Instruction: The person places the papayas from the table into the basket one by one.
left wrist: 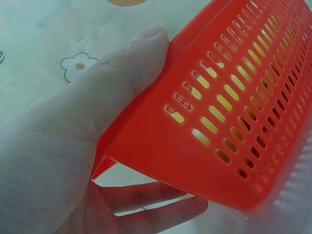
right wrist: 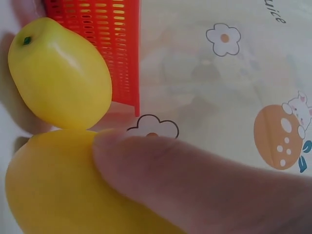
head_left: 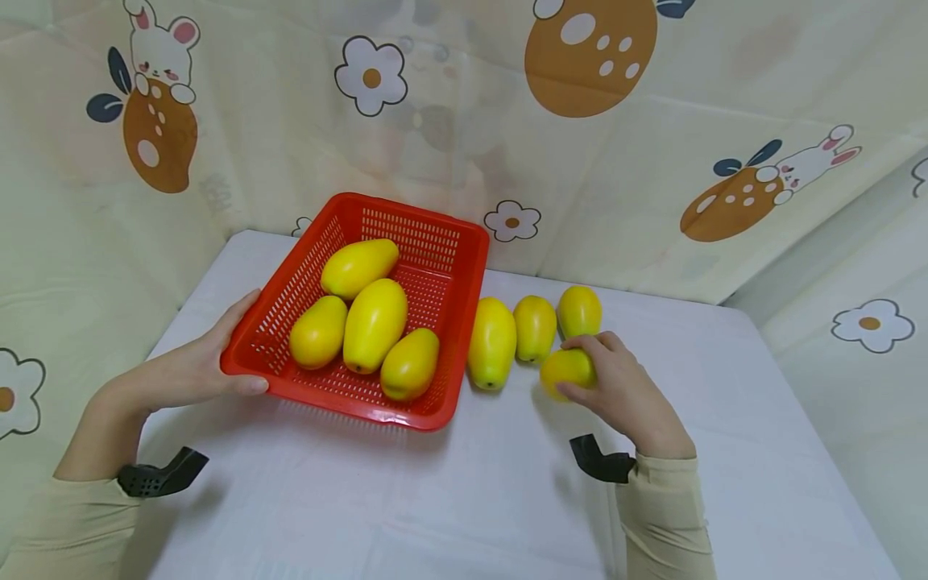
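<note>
Quietly, the left hand (head_left: 196, 369) grips the near corner of the red basket (head_left: 464, 314), thumb and fingers wrapped about its rim, while the right hand (head_left: 619, 391) is half closed, pinching one yellow fruit (head_left: 561, 374) beside the basket. Just beyond that pinch and to its left lie three loose fruits (head_left: 535, 329), with four basket fruits (head_left: 375, 326) inside the rim; to its right, white tabletop (head_left: 732, 403) spreads out to the table's edge.
</note>
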Tool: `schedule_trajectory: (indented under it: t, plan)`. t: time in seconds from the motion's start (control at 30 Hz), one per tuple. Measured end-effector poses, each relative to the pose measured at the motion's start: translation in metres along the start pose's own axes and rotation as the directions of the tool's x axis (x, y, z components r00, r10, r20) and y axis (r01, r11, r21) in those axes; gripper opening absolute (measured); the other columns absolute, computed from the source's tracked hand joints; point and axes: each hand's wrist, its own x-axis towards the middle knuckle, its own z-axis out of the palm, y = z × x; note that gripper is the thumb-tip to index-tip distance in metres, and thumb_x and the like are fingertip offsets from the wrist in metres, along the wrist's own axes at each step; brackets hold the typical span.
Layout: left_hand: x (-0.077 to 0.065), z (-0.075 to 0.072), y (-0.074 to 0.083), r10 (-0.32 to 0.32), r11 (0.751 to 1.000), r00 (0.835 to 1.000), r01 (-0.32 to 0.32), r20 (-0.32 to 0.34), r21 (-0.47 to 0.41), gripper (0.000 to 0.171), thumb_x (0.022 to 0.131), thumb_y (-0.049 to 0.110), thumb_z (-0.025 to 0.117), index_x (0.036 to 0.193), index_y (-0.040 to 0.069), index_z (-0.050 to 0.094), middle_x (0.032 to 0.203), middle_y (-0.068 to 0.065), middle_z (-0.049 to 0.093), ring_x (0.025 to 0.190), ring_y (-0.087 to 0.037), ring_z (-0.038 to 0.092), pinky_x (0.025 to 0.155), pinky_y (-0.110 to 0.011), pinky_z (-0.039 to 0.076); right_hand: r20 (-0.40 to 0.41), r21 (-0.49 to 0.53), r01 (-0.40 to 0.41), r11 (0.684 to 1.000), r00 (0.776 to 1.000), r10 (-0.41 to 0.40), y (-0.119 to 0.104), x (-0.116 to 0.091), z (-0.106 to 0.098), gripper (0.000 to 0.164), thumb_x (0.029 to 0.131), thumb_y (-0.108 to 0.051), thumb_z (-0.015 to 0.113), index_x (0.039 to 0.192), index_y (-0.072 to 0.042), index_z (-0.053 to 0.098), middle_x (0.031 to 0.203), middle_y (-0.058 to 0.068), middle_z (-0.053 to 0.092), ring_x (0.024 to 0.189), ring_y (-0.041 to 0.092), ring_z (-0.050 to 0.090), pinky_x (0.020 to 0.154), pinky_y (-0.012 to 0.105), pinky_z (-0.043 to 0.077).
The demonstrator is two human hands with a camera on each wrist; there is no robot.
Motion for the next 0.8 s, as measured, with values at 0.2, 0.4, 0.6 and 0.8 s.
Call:
schedule_trajectory:
  t: [0.2, 0.4, 0.6, 0.8]
  plan:
    - [0.0, 0.0, -0.001, -0.003, 1.0, 1.0, 0.003, 0.001, 0.012, 0.103, 0.075, 0.03, 0.07, 0.14, 0.041, -0.01, 0.144, -0.005, 0.017, 0.123, -0.026, 0.028, 0.075, -0.031, 0.052, -0.025, 0.018, -0.001, 1.0, 1.0, 0.001, -0.005, -0.001, -0.002, 0.047, 0.079, -0.033, 0.067, 0.119, -0.016, 0.05, 0.119, 0.014, 0.042, 0.095, 0.03, 0.05, 0.081, 0.046, 0.045]
    - [0.0, -0.001, 0.0, -0.003, 1.0, 1.0, 0.003, 0.004, 0.01, 0.103, 0.076, 0.03, 0.07, 0.14, 0.041, -0.01, 0.144, -0.005, 0.018, 0.123, -0.026, 0.027, 0.074, -0.031, 0.052, -0.085, 0.045, 0.018, 0.999, 0.996, -0.014, -0.01, -0.001, -0.002, 0.049, 0.079, -0.032, 0.068, 0.121, -0.017, 0.05, 0.121, 0.012, 0.041, 0.098, 0.029, 0.05, 0.084, 0.045, 0.046]
    - [0.0, -0.001, 0.001, 0.0, 1.0, 1.0, 0.001, 0.004, -0.008, 0.103, 0.075, 0.029, 0.07, 0.14, 0.041, -0.009, 0.144, -0.004, 0.017, 0.123, -0.025, 0.027, 0.074, -0.032, 0.053, -0.164, 0.046, 0.061, 0.997, 0.985, -0.052, -0.015, -0.001, -0.002, 0.05, 0.077, -0.03, 0.07, 0.121, -0.015, 0.051, 0.119, 0.011, 0.042, 0.097, 0.028, 0.051, 0.084, 0.046, 0.047]
    - [0.0, -0.001, 0.001, 0.003, 1.0, 1.0, -0.003, 0.001, 0.004, 0.103, 0.075, 0.029, 0.07, 0.14, 0.041, -0.009, 0.144, -0.004, 0.016, 0.123, -0.025, 0.027, 0.075, -0.031, 0.052, -0.24, 0.043, 0.111, 0.993, 0.966, -0.098, -0.017, -0.001, -0.002, 0.051, 0.076, -0.029, 0.071, 0.121, -0.015, 0.051, 0.119, 0.01, 0.043, 0.098, 0.028, 0.051, 0.084, 0.046, 0.047]
